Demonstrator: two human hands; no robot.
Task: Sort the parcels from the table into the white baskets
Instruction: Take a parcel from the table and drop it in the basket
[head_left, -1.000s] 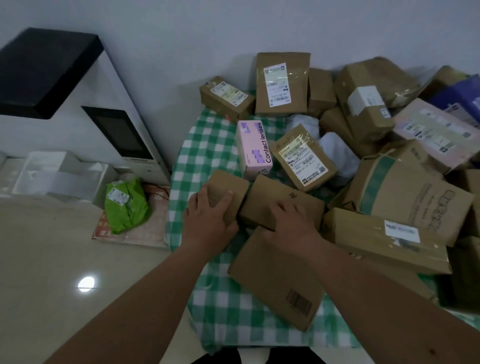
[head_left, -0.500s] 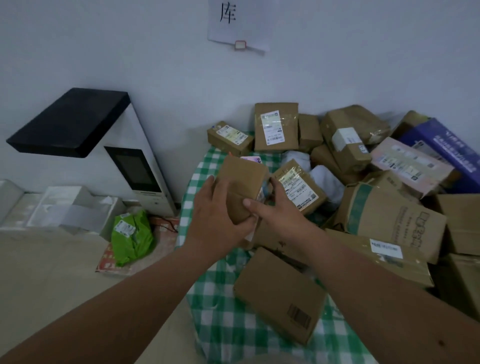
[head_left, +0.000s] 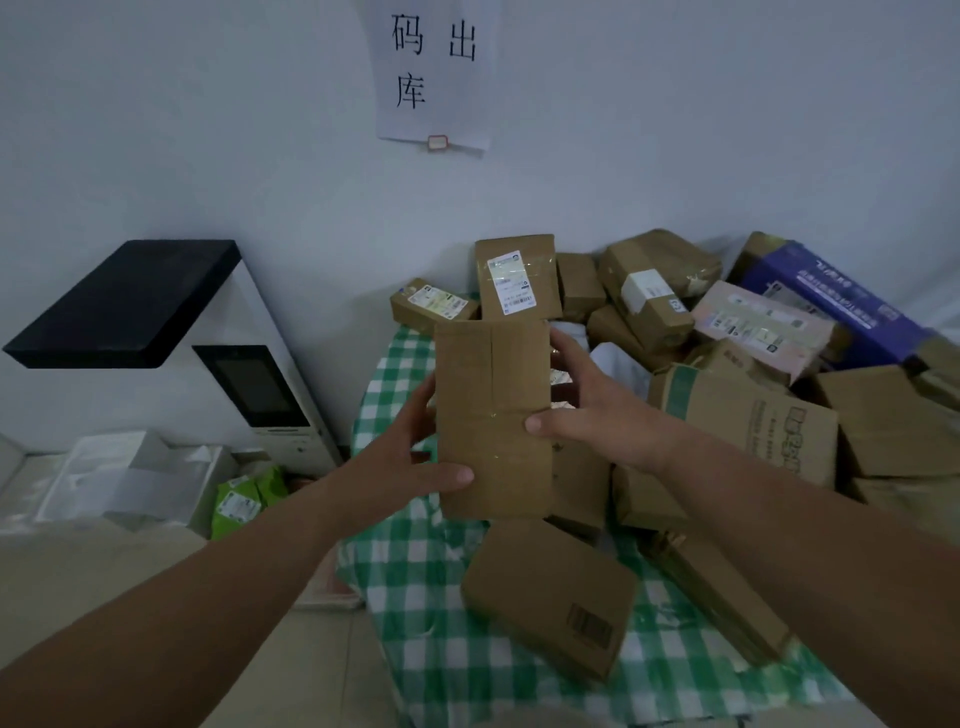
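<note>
Both hands hold a plain brown parcel (head_left: 492, 415) upright above the desk (head_left: 415, 561), which wears a green checked cloth. The left hand (head_left: 410, 457) grips the parcel's left edge, thumb laid across its lower front; the right hand (head_left: 597, 410) clasps the right edge, thumb on the front and fingers curled behind. Just below the hands lies a flat box with a barcode (head_left: 550, 603). Beyond the right hand, more brown parcels pile up against the wall, a labelled parcel (head_left: 517, 278) standing right behind the held one and a blue box (head_left: 831, 306) further right. Left of the left hand, a green packet (head_left: 244, 499) lies on the floor by a white machine (head_left: 260, 384).
</note>
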